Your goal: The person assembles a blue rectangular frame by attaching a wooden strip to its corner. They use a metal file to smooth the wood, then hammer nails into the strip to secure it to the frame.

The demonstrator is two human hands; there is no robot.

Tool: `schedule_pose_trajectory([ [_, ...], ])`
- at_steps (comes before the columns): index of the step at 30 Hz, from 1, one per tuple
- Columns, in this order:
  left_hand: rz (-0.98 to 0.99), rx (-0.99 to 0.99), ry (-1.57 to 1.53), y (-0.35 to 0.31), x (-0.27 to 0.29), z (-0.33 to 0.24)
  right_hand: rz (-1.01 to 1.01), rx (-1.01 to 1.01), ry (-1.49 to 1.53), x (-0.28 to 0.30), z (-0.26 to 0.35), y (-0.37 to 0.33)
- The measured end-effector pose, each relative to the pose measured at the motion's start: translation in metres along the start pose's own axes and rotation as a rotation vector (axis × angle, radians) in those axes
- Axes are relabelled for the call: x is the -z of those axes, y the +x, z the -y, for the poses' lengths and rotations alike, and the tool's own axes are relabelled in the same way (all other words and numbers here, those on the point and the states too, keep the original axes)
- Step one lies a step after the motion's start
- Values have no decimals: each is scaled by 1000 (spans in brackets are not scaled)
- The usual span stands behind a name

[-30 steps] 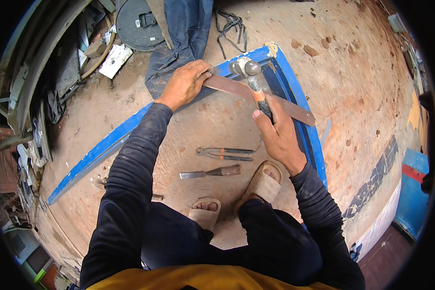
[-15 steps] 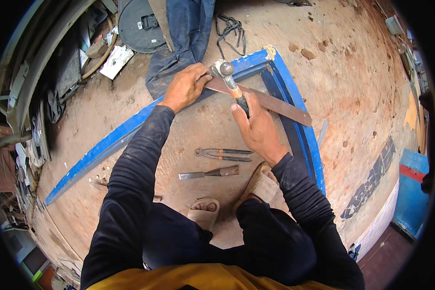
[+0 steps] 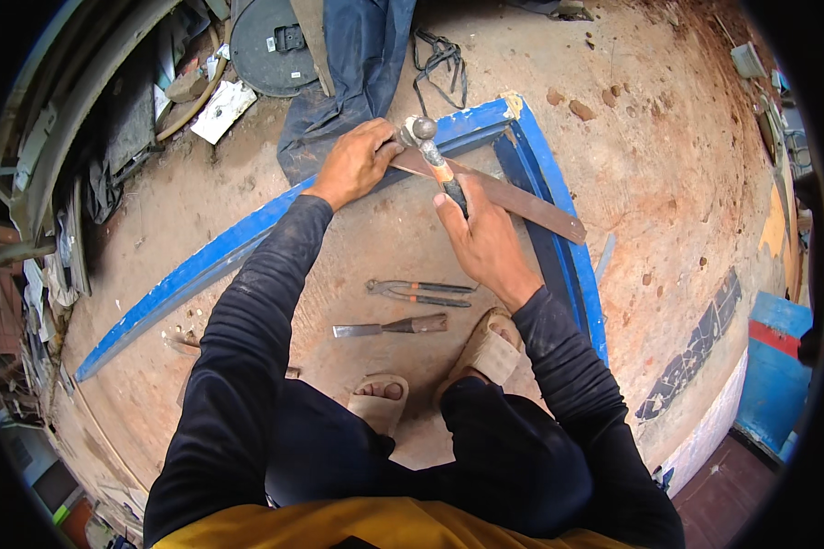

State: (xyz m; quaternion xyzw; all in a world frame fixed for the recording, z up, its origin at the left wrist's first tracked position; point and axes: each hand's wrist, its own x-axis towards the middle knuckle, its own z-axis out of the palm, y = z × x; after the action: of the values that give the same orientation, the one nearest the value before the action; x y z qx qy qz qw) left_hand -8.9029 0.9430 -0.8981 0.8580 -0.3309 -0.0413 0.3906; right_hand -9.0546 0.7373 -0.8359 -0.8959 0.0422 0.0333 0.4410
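Note:
My left hand (image 3: pixel 351 166) is closed, its fingertips gripping the far left end of a brown wooden strip (image 3: pixel 533 210). The strip lies slantwise across a blue wooden frame (image 3: pixel 218 247), from its far bar to its right bar. In my closed right hand (image 3: pixel 493 242) is a hammer (image 3: pixel 434 157) with a rounded metal head and a dark handle with an orange band. The hammer's head is above the strip's left end, close to my left fingers. Whether those fingers also pinch a nail, I cannot make out.
On the floor between the frame and my sandalled feet lie pincers (image 3: pixel 441 300) and a wood-handled chisel (image 3: pixel 414 324). Beyond the frame are dark blue cloth (image 3: pixel 362 55), a black cord (image 3: pixel 442 57) and a round black lid (image 3: pixel 270 59). Clutter lines the left side.
The whole view has shifted slightly. Both hands keep nearly the same grip, and the hammer stays over the strip's left end.

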Motion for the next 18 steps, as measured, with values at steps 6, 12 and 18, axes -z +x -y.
schedule_pose_trajectory([
  [6, 82, 113, 34, -16, 7, 4, -82, 34, 81, 8, 9, -10],
  [12, 120, 172, 9, -21, 4, 15, -188, 195, 114, 5, 16, -8],
  [18, 89, 106, 13, -22, 3, 25, 20, -93, -161, 0, 8, 12],
])
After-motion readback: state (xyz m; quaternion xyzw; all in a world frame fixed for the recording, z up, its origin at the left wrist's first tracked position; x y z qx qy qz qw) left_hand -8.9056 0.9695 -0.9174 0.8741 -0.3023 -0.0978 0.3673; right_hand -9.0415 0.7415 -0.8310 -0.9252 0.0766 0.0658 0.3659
